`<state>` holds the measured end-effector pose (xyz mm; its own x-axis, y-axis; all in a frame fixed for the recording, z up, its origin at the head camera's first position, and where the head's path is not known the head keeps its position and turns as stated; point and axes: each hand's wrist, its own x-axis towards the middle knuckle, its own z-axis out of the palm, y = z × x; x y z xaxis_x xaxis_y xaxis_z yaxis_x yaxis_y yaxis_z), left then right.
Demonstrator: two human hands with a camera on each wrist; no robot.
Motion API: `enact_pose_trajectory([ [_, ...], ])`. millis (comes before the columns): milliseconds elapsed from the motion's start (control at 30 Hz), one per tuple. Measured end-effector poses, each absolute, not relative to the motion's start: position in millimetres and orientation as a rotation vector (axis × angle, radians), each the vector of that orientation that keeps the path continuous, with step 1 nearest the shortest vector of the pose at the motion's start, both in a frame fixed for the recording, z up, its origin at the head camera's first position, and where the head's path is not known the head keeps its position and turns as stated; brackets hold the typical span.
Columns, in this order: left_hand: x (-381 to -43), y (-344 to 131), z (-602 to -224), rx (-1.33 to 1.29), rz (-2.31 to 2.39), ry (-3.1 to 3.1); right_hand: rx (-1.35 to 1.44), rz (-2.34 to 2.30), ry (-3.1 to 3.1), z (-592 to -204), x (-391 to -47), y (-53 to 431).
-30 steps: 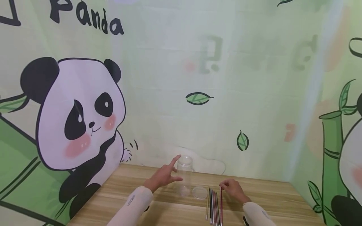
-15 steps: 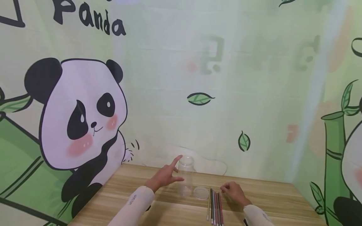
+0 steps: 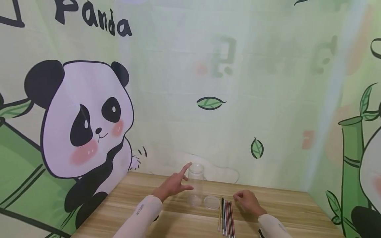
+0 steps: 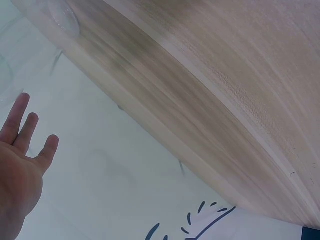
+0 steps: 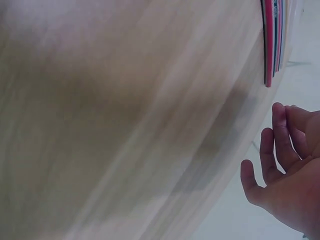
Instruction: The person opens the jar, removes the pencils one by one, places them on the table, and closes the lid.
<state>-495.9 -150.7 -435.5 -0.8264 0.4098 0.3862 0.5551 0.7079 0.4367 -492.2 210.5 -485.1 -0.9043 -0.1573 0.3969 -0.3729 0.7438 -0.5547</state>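
Observation:
My left hand (image 3: 173, 185) is at the left side of a tall clear jar (image 3: 195, 185), its index fingertip by the rim and its thumb lower down in front. The jar stands upright without a lid. In the left wrist view three fingers of the left hand (image 4: 22, 165) stretch out nearly straight. A round clear lid (image 3: 211, 202) lies to the right of the jar. Beside it, several pencils (image 3: 227, 218) lie side by side in a row, a red one outermost. My right hand (image 5: 292, 162) holds nothing; its fingers are loosely bent just right of the pencils' far ends.
A wood-grain table (image 3: 285, 215) carries everything. Its back edge meets a green fabric wall (image 3: 178, 132) printed with pandas, bamboo and leaves. One thin line (image 3: 223, 167) runs along the wall behind the jar.
A second ago my right hand pinched the red pencil, slightly apart from the others. That pencil now lies against the row, released, and the hand has drawn slightly right. My left hand stayed by the jar.

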Motion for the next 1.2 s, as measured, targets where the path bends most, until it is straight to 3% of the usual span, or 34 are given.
enact_pose_trajectory([
  [733, -491, -151, -432, -0.776, -0.789, -2.644, 0.511, 0.95, -2.576, -476, -502, 188],
  [1200, -494, -151, -435, -0.761, -0.765, -2.647, 0.791, 0.873, -2.694, -485, -495, 154],
])
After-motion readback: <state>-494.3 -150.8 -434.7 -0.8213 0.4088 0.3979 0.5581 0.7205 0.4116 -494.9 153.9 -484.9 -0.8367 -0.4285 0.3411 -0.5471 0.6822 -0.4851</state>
